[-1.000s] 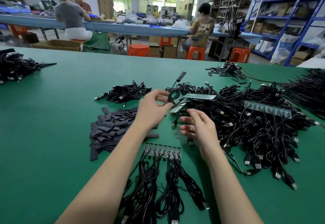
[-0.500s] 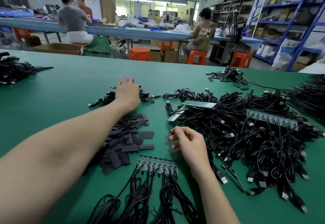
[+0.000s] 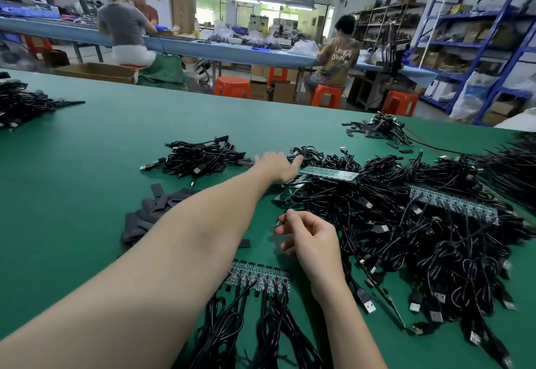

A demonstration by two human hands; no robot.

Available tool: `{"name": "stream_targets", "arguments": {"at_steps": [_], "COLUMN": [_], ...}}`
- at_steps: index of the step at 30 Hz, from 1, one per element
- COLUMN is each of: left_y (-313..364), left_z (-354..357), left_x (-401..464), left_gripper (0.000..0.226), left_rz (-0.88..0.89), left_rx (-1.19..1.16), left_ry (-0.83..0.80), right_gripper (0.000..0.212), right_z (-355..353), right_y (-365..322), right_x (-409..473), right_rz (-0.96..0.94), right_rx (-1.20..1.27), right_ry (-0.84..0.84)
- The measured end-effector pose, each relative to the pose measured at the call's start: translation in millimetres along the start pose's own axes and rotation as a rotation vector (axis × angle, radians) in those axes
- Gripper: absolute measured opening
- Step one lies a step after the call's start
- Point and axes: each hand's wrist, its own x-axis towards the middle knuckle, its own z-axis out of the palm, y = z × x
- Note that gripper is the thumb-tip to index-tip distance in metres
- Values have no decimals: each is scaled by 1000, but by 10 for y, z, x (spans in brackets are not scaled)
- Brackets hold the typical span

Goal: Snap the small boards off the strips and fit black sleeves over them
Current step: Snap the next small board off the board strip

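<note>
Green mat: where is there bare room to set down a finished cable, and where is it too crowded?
Bare green mat lies wide open left of the black sleeves, between the finished cable bundle and the far-left cable heap. Right of the right hand, the big cable pile crowds everything.

Bare green table is left open at left and far centre. The right side is blocked by a tangled cable heap. Near centre is hemmed by the black sleeves, a smaller cable bundle and a board strip.
</note>
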Motion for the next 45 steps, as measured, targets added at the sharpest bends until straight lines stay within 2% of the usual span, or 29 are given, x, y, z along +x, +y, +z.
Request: {"name": "stream_targets", "arguments": {"at_steps": [4, 9, 15, 18, 21, 24, 26, 29, 31, 35, 37, 39, 42, 45], "left_y": [325, 422, 292, 203, 111, -42, -141, -239, -270, -275, -271, -264, -198, -93], "left_z": [146, 231, 218, 94, -106, -251, -265, -178, -105, -65, -93, -104, -76, -29], "left_x": [-163, -273, -584, -836, -1198, -1594, -1826, -2032, -2075, -2080, -2089, -2101, -2148, -2223], "left_gripper": [77, 71, 36, 26, 22, 22, 22, 34, 51, 73, 77, 78, 76, 75], "left_rz": [115, 199, 314, 330, 297, 245, 250, 234, 188, 112, 120, 126, 138, 145], "left_rx": [-236, -362, -542, -530, -598, -659, -620, -524, -466, -268, -219, -206, -202, -295], "left_ry": [-59, -83, 206, 205, 222, 110, 5, -32, -23, 83, 160, 221, 288, 325], "right_gripper": [31, 28, 19, 12, 26, 44, 44, 41, 33, 20, 29, 33, 29, 34], "right_z": [37, -30, -93, -99, -147, -166, -166, -199, -249, -415, -505, -545, -522, -479], "right_y": [6, -32, -233, -407, -619, -751, -756, -689, -616, -528, -512, -481, -425, -416], "right_x": [17, 12, 13, -27, -68, -136, -165, -162, -142, -114, -120, -145, -176, -176], "right_rz": [-5, -15, -4, 40, 76, 131, 146, 133, 121, 294, 355, 370, 361, 324], "right_rx": [-56, -132, -521, -724, -987, -1167, -1192, -1147, -1003, -320, -130, -81, -26, 19], "right_ry": [51, -91, -354, -504, -605, -639, -635, -629, -656, -626, -609, -612, -581, -555]}}
